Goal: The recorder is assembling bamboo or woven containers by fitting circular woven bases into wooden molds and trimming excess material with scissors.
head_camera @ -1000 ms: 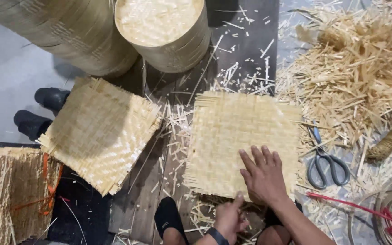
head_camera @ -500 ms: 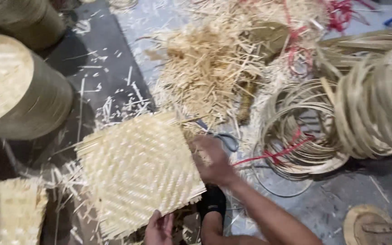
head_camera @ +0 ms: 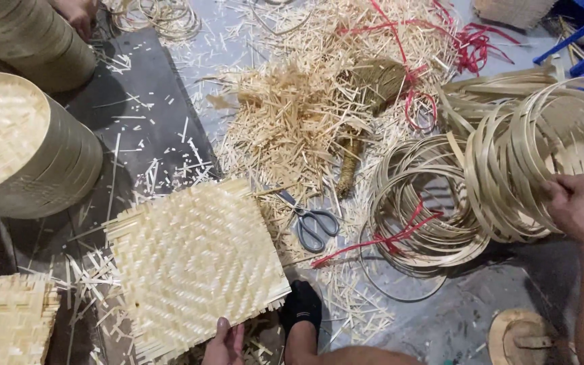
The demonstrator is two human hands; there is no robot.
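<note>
Down on the grey floor [head_camera: 488, 311], everything sits within arm's reach of the seated person. Biggest of all, the stacks of round woven bamboo drums [head_camera: 28, 145] stand at the far left, parked out of the working area. Centre top, a broad heap of bamboo offcuts [head_camera: 292, 115] sprawls, with red cord [head_camera: 441, 40] tangled through it; it looks like trimmings pushed clear. At right, the bundle of bamboo hoops [head_camera: 508, 169] lies partly on the floor and partly lifted, and the right hand [head_camera: 579, 206] is on its outer edge, fingers curled over the rings. That grip is clenched on the hoops, apparently to pull some free from the coil.

Front and centre, the square woven mat [head_camera: 197, 263] lies flat on the dark sheet [head_camera: 136, 101], loose strip ends bristling round its border. The left hand [head_camera: 223, 345] is at its near edge, thumb on top. It seems to pin or pinch the mat so it stays put, though whether the fingers close beneath I cannot tell. More woven mats [head_camera: 8, 321] are piled at bottom left.

Smaller now: a black-socked foot [head_camera: 301, 305] rests just beside the mat's corner. Grey scissors [head_camera: 312, 220] lie closed on the floor between mat and hoops, handy to either hand.
</note>
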